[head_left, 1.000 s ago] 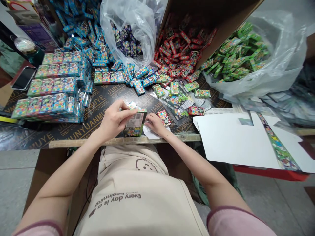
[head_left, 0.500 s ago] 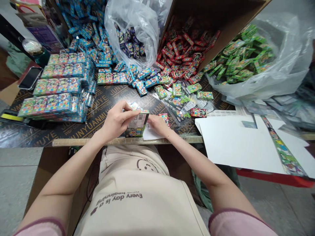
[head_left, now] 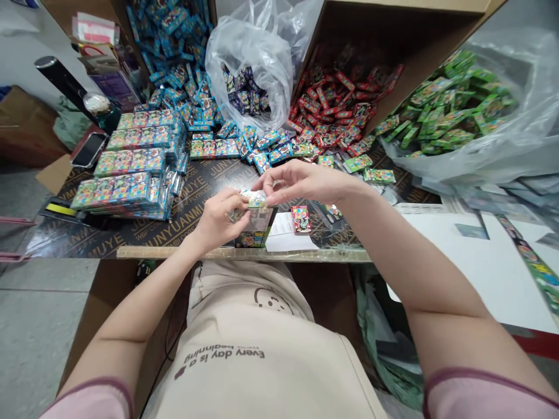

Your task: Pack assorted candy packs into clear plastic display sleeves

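Black-and-green carton [head_left: 255, 237] standing upright, below and between the hands.
Left hand [head_left: 225, 218] is grasping its upper left side; right hand [head_left: 301, 181] is curling fingertips over the opposite top corner, pinching or merely touching, can't tell. Risk: uneven pressing could be creasing the top, or tipping the carton over the nearby table edge [head_left: 323, 255].

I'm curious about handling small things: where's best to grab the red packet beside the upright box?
Probably pinch the red packet by its two long side edges, coming from above and the right. It appears to lie flat, long sides running front to back, and the box stands on its left.
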Tool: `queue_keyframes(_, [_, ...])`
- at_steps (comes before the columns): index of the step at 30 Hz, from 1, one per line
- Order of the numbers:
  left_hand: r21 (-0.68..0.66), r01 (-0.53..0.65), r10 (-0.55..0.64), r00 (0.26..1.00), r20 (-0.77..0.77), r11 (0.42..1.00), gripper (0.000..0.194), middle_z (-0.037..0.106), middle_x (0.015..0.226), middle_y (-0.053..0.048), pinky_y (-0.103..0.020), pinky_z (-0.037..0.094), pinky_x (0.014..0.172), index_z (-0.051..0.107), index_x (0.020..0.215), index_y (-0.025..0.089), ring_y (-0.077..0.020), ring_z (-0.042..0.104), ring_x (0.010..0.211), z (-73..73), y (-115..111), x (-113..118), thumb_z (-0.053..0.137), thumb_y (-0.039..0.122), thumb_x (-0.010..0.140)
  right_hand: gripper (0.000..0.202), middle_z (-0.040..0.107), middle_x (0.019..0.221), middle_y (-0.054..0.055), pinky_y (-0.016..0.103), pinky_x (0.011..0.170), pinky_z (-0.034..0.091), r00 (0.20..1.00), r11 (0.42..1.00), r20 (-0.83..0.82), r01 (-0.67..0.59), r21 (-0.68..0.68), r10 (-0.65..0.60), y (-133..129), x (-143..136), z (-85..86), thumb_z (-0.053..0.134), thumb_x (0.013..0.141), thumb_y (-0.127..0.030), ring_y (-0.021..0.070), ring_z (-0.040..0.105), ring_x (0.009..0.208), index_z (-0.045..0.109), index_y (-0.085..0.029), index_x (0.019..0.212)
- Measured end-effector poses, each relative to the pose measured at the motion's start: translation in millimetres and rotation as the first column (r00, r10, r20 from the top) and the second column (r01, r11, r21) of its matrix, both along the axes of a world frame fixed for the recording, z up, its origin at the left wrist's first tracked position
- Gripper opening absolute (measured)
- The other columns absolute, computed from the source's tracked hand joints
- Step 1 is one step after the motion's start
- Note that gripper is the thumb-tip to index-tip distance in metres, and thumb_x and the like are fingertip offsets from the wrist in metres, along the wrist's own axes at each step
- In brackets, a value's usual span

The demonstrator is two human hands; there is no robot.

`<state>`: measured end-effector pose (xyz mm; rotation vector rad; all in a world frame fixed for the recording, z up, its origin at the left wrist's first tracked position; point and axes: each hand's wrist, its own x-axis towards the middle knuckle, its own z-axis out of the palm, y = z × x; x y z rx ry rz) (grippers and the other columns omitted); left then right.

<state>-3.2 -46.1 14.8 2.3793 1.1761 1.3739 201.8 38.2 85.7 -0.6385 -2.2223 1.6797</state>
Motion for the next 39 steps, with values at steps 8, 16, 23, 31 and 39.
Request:
queue_keyframes(8, [-0.039,-0.008,0.010,0.999,0.053,0.999,0.008,0.068,0.079,-0.003,-0.035,0.056,0.083,0.059,0.073,0.018,-0.0150,0.065,0.075,0.9,-4.0,2.2,0.059,0.018,0.081,0.028,0.062,0.063,-0.002,0.026,0.056,0.045,0.987,0.989,0.081,-0.135,-0.055,0.139,16.5,-18.8,-15.9,0.081,0.068,-0.041,0.0097,0.053,0.059,0.065,-0.019,0.062])
queue_keyframes(16, [0.052,-0.148,0.145,0.988,0.052,0.988,0.025,0.060,0.063,0.002,-0.033,0.056,0.080,0.053,0.066,0.020,-0.0136,0.061,0.067,-9.8,-3.9,16.1,0.064,0.029,0.086,0.028,0.058,0.054,-0.003,0.024,0.050,0.043,0.989,0.997,0.127,-0.073,-0.024,0.076,23.6,-22.2,-29.8,0.084,0.064,-0.035,0.0087,0.051,0.053,0.064,-0.016,0.061])
queue_keyframes(23, [0.131,-0.180,0.197,0.971,-0.134,0.975,0.015,0.058,0.074,-0.001,-0.034,0.053,0.080,0.068,0.100,0.022,-0.0155,0.057,0.075,-11.6,-4.7,5.7,0.056,0.026,0.091,0.037,0.062,0.076,-0.001,0.026,0.061,0.047,0.960,0.947,0.026,0.269,0.173,-0.278,13.6,-13.6,-51.5,0.079,0.070,-0.042,0.0111,0.057,0.065,0.059,-0.017,0.090])
queue_keyframes(31, [0.171,-0.406,0.437,0.871,-0.223,0.898,0.018,0.045,0.060,0.000,-0.032,0.036,0.052,0.067,0.076,0.024,-0.0159,0.048,0.057,-41.8,-14.1,-81.4,0.059,0.033,0.089,0.047,0.062,0.115,0.015,0.046,0.089,0.046,0.641,0.576,0.187,0.475,0.665,-0.744,-9.2,67.9,-135.2,0.069,0.080,-0.045,0.0324,0.057,0.107,0.057,-0.018,0.117])
queue_keyframes(39, [-0.087,-0.206,0.137,0.858,-0.496,0.975,0.020,0.068,0.093,-0.010,-0.047,0.045,0.082,0.070,0.085,0.018,-0.0270,0.059,0.086,-83.2,-5.0,-24.3,0.065,0.038,0.083,0.015,0.052,0.137,0.020,0.062,0.102,0.030,0.669,0.617,0.353,0.204,0.760,-0.655,-20.9,62.1,-180.5,0.069,0.080,-0.022,0.0400,0.037,0.134,0.067,-0.017,0.094])
